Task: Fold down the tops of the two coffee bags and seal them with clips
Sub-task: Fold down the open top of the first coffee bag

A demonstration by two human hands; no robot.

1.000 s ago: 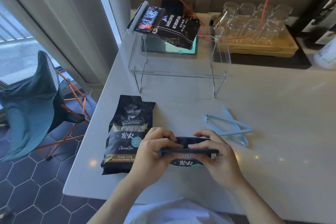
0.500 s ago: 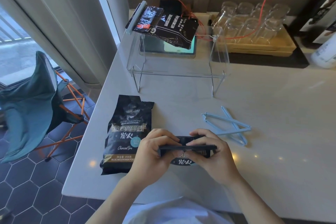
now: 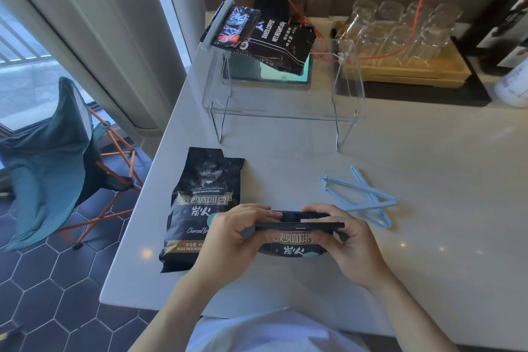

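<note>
My left hand (image 3: 233, 233) & right hand (image 3: 341, 234) pinch the folded top of a coffee bag (image 3: 294, 241) near the table (image 3: 428, 280) edge; second bag (image 3: 204, 203) flat just left, two blue clips (image 3: 361, 197) crossed to the right.

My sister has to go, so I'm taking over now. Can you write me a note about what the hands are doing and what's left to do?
Left hand and right hand both pinch the folded top of the near coffee bag, one at each end of the fold.
The second coffee bag lies flat to the left, top unfolded, no clip on it.
Two blue clips lie crossed on the counter, to the right of the hands.
Done: the near bag's fold.
Left: clip this bag, then fold and clip the other.
</note>
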